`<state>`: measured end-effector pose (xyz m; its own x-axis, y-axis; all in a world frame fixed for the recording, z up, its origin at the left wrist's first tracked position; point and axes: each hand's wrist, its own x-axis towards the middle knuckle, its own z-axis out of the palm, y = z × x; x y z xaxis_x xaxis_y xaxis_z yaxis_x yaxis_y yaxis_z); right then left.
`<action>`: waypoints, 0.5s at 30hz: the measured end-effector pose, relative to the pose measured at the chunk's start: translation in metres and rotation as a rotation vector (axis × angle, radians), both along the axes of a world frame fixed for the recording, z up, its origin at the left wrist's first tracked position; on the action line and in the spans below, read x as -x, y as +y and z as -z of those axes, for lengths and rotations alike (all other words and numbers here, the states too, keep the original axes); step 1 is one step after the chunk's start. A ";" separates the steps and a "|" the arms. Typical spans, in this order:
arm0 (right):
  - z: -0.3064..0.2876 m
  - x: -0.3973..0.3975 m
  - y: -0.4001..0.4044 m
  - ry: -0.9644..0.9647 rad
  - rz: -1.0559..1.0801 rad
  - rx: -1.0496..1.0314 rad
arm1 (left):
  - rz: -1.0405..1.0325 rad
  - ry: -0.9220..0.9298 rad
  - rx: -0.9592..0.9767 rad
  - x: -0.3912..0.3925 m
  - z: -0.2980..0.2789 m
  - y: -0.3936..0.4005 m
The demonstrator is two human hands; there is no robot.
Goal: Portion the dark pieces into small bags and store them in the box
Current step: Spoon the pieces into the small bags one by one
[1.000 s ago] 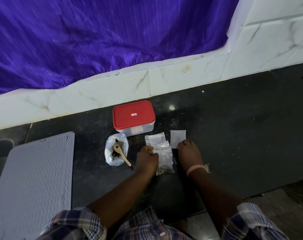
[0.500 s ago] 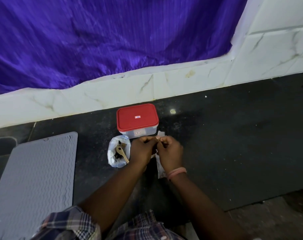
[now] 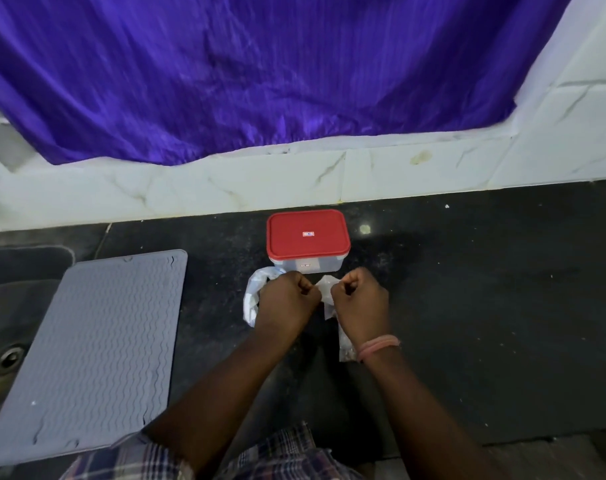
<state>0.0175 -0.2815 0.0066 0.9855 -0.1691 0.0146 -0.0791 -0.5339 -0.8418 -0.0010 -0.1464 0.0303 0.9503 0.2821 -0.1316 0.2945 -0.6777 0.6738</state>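
My left hand and right hand, together half second ago, now apart just before box, each pinched shut on small bag mouth: opening it for filling.

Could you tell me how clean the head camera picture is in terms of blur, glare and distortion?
Head view: the purple curtain is streaked by motion blur; a small glare spot sits on the black counter; wide-angle distortion bows the tiled wall; the red-lidded box stays fairly sharp.
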 end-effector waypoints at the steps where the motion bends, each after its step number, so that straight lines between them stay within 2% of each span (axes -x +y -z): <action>1: -0.002 0.001 0.006 -0.049 -0.050 0.059 | -0.017 -0.030 -0.043 0.001 -0.005 0.002; 3: -0.005 0.001 0.018 -0.129 -0.146 0.118 | -0.028 -0.113 -0.042 0.002 -0.012 0.006; 7: -0.013 0.000 0.035 -0.223 -0.306 0.092 | 0.057 -0.131 0.047 0.001 -0.012 0.025; 10: -0.014 -0.005 0.043 -0.218 -0.388 0.069 | 0.118 -0.225 0.030 0.002 -0.015 0.041; 15: -0.024 -0.015 0.065 -0.241 -0.409 0.067 | -0.039 -0.239 -0.133 0.004 -0.021 0.065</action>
